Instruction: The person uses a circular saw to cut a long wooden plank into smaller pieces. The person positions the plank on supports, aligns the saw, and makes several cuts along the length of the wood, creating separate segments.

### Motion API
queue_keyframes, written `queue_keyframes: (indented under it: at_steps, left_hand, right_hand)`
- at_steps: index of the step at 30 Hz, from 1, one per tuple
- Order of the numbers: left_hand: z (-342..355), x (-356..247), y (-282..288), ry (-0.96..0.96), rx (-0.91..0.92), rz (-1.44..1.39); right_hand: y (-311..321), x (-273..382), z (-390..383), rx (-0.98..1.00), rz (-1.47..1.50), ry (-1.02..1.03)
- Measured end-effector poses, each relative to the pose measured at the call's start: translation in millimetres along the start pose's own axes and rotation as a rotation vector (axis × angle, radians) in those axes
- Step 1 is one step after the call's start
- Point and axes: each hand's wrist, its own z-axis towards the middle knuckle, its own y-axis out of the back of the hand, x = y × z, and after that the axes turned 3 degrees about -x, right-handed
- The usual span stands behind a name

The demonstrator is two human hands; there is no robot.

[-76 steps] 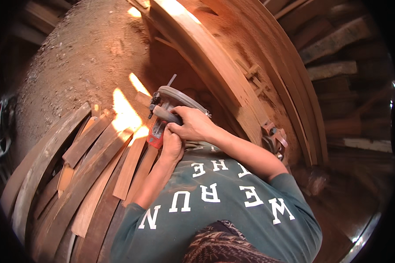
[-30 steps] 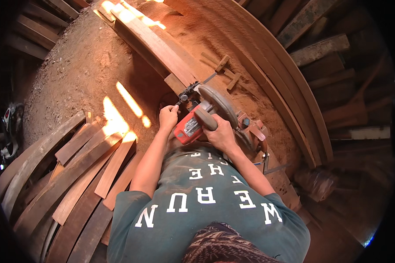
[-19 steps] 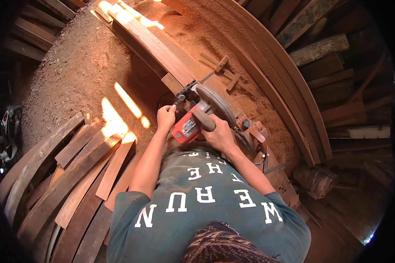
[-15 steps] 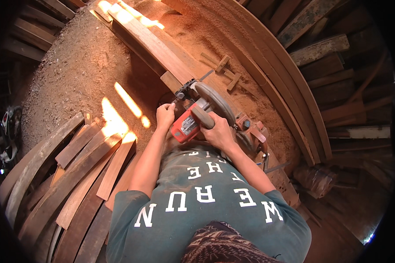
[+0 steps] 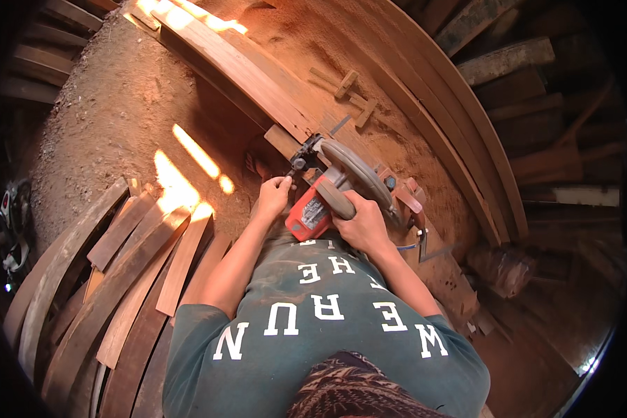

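A circular saw [image 5: 310, 214] with a red motor housing and a large grey blade guard [image 5: 357, 167] sits over a long pale plank [image 5: 240, 83]. My right hand [image 5: 361, 224] is wrapped round its rear handle. At the saw's front left, the fingers of my left hand [image 5: 274, 196] are pinched on the end of its guide bar; the fingertips partly hide what they hold. The bar's far end [image 5: 340, 125] sticks out past the saw's front. A short wood block [image 5: 282, 141] lies against the plank's left side, just ahead of the saw.
Joined wooden sticks [image 5: 347, 85] lie on the sawdust-covered wood beyond the saw. Long curved boards [image 5: 460, 118] run down the right. Several cut timbers [image 5: 136, 268] are piled at lower left, beside gravelly ground [image 5: 118, 104]. A pinkish tool part [image 5: 411, 196] rests right of the saw.
The saw has come back along the plank toward my body and slightly right, with both hands moving along with it. The view has shifted a little.
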Motion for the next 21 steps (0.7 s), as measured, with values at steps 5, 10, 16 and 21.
queue_keyframes:
  at_steps: [5,10,16,21]
  left_hand:
    - [-18,3,-16,0.049,0.024,0.008]
    - [-14,7,-13,0.033,0.01,-0.008]
    - [-8,-8,-4,0.034,-0.017,-0.032]
    - [11,-9,6,0.004,-0.123,-0.06]
  right_hand:
    - [12,-5,-15,-0.013,0.002,0.01]
    - [10,-7,-16,-0.031,0.014,0.033]
    - [4,-7,-7,-0.045,0.041,0.05]
    - [-9,-1,13,-0.077,-0.003,0.117]
